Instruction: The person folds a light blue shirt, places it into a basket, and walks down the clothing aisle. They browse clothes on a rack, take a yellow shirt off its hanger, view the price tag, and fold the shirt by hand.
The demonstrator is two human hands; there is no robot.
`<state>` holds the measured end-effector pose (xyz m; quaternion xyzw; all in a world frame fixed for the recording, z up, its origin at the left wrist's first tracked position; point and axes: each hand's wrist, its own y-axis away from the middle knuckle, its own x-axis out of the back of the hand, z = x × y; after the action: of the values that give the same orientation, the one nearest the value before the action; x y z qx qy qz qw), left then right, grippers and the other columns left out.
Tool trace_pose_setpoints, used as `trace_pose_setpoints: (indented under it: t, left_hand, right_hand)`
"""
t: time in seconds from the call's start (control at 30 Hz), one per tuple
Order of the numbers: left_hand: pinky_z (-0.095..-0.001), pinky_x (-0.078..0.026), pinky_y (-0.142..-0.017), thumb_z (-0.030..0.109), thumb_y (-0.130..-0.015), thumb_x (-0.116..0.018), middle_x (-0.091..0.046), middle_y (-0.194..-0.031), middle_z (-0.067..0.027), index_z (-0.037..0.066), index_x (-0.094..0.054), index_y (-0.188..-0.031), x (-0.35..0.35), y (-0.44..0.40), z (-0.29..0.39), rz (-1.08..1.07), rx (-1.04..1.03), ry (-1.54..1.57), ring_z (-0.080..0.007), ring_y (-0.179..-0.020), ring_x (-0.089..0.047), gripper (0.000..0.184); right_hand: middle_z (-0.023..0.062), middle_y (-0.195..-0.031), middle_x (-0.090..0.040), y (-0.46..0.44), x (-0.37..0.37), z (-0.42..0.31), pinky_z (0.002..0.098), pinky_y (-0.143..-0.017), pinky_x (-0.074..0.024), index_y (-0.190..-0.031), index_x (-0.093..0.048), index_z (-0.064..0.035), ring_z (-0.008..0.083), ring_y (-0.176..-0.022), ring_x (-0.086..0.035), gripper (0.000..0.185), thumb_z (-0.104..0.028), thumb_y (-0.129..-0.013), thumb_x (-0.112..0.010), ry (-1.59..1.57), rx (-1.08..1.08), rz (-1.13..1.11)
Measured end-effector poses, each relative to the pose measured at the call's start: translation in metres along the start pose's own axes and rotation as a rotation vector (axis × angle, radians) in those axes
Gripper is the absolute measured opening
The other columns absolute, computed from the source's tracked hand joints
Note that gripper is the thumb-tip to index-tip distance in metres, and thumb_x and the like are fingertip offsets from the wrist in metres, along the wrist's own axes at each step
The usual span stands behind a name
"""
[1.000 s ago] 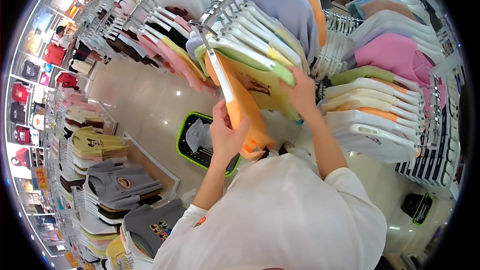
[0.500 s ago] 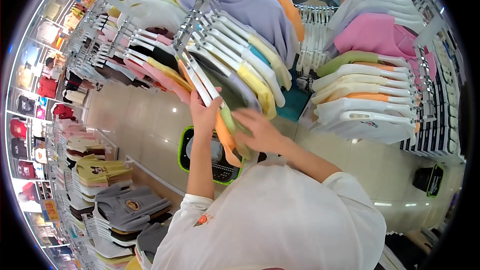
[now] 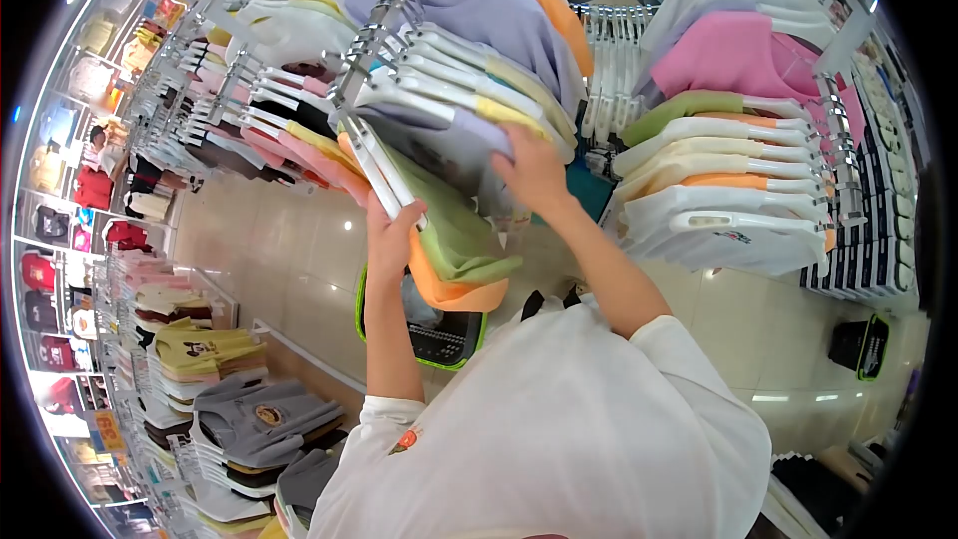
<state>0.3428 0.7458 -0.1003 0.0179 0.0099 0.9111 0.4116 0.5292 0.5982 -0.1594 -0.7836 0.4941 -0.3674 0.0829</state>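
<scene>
My left hand [image 3: 391, 236] is closed round the ends of two white hangers [image 3: 383, 178] on the metal rack rail. From these hangers hang a green shirt [image 3: 454, 235] and, lower, an orange shirt [image 3: 454, 291]. My right hand [image 3: 536, 175] is closed at the shoulder of a lavender-and-grey shirt [image 3: 469, 145] on the same rack, its fingertips partly hidden by the cloth. Just behind that hand are a yellow shirt [image 3: 511, 116] and several more shirts on white hangers. A gap stands between the green shirt and the lavender one.
A black basket with a green rim [image 3: 462, 351] stands on the floor below my hands. To the right, another rack carries a pink shirt [image 3: 726, 58] and several pale ones. A second basket [image 3: 860, 347] sits at far right. Racks of shirts [image 3: 261, 417] line the left.
My right hand has moved up and away from the green and orange shirts to the lavender one. The green shirt now spreads wider. My left hand keeps the hangers, shifted slightly left.
</scene>
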Motion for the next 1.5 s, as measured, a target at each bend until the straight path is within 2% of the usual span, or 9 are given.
trace_pose_setpoints:
  t: [0.23,0.83,0.97,1.0,1.1,1.2,1.3,1.4,1.5]
  left_hand:
    - [-0.0309,-0.048,-0.085,0.006,-0.083,-0.063,-0.058,-0.107,-0.0078,-0.002,-0.046,-0.123,-0.011,0.008,0.007,-0.013,0.014,0.049,-0.0157,-0.095,-0.057,0.044]
    - [-0.0309,-0.048,-0.087,0.004,-0.084,-0.065,-0.06,-0.108,-0.0073,-0.002,-0.048,-0.121,-0.011,0.003,0.009,-0.006,0.049,0.039,-0.0152,-0.098,-0.059,0.041]
    - [-0.0314,-0.048,-0.09,0.003,-0.086,-0.065,-0.061,-0.114,-0.0091,-0.001,-0.049,-0.123,-0.015,-0.007,-0.001,0.056,0.036,0.25,-0.0164,-0.102,-0.06,0.041]
    - [-0.0316,-0.048,-0.091,0.003,-0.086,-0.065,-0.062,-0.116,-0.0095,-0.001,-0.049,-0.123,-0.012,-0.012,-0.005,0.078,0.033,0.318,-0.0167,-0.104,-0.06,0.041]
    - [-0.0313,-0.047,-0.097,0.001,-0.085,-0.064,-0.062,-0.124,-0.0116,-0.002,-0.049,-0.129,-0.017,-0.011,0.01,0.002,0.065,0.429,-0.0182,-0.111,-0.06,0.047]
    - [-0.0324,-0.053,-0.086,0.0,-0.085,-0.062,-0.066,-0.113,-0.0132,-0.003,-0.05,-0.13,-0.015,-0.014,0.013,-0.015,0.105,0.38,-0.0214,-0.104,-0.063,0.047]
    - [-0.0346,-0.055,-0.08,0.003,-0.085,-0.061,-0.067,-0.106,-0.0129,-0.003,-0.054,-0.123,-0.002,-0.02,0.01,-0.093,0.172,0.274,-0.0216,-0.094,-0.065,0.039]
    - [-0.0362,-0.055,-0.083,0.005,-0.085,-0.061,-0.067,-0.106,-0.0146,-0.004,-0.054,-0.122,0.001,-0.023,0.001,-0.102,0.167,0.278,-0.0229,-0.095,-0.065,0.038]
    - [-0.0357,-0.055,-0.082,0.006,-0.085,-0.062,-0.067,-0.103,-0.0134,-0.004,-0.055,-0.12,-0.001,-0.023,0.002,-0.105,0.148,0.288,-0.0223,-0.094,-0.065,0.036]
  right_hand:
    - [0.0179,-0.114,-0.066,-0.016,0.028,-0.001,0.0446,-0.089,-0.0493,-0.12,-0.062,-0.0072,0.0389,-0.104,-0.061,0.039,-0.022,-0.084,-0.069,-0.069,-0.008,0.06]
    - [0.0168,-0.108,-0.068,0.001,0.014,-0.003,0.0398,-0.081,-0.0526,-0.122,-0.061,-0.0069,0.0358,-0.092,-0.067,0.045,-0.023,-0.082,-0.073,-0.08,-0.018,0.008]
    - [0.017,-0.107,-0.068,0.024,0.014,-0.038,0.0408,-0.079,-0.0537,-0.128,-0.057,-0.0095,0.0341,-0.091,-0.068,0.053,-0.022,-0.079,-0.073,-0.115,-0.016,-0.214]
    - [0.0179,-0.108,-0.066,0.042,-0.003,-0.037,0.0411,-0.077,-0.0534,-0.134,-0.052,-0.0082,0.0333,-0.093,-0.067,0.059,-0.02,-0.08,-0.07,-0.056,0.116,-0.133]
    - [0.0179,-0.115,-0.062,0.061,0.004,-0.064,0.0425,-0.09,-0.0483,-0.14,-0.048,-0.0064,0.0365,-0.1,-0.061,0.067,-0.018,-0.078,-0.071,-0.117,0.012,-0.561]
    - [0.0182,-0.125,-0.057,0.065,-0.001,-0.056,0.0445,-0.097,-0.0455,-0.139,-0.051,-0.0083,0.0377,-0.108,-0.057,0.065,-0.016,-0.077,-0.071,-0.251,0.328,-0.405]
    - [0.0181,-0.132,-0.052,0.041,0.014,-0.05,0.0455,-0.1,-0.0448,-0.137,-0.053,-0.0097,0.0376,-0.115,-0.053,0.064,-0.011,-0.076,-0.071,-0.143,0.383,-0.132]
    - [0.0147,-0.129,-0.052,0.018,0.007,-0.025,0.0477,-0.098,-0.0451,-0.129,-0.058,-0.0108,0.0357,-0.113,-0.053,0.057,-0.007,-0.074,-0.072,-0.087,0.158,0.07]
    - [0.0105,-0.116,-0.057,-0.008,0.015,0.005,0.0453,-0.089,-0.0469,-0.119,-0.061,-0.0108,0.0346,-0.104,-0.055,0.049,-0.007,-0.072,-0.072,0.271,0.164,0.15]
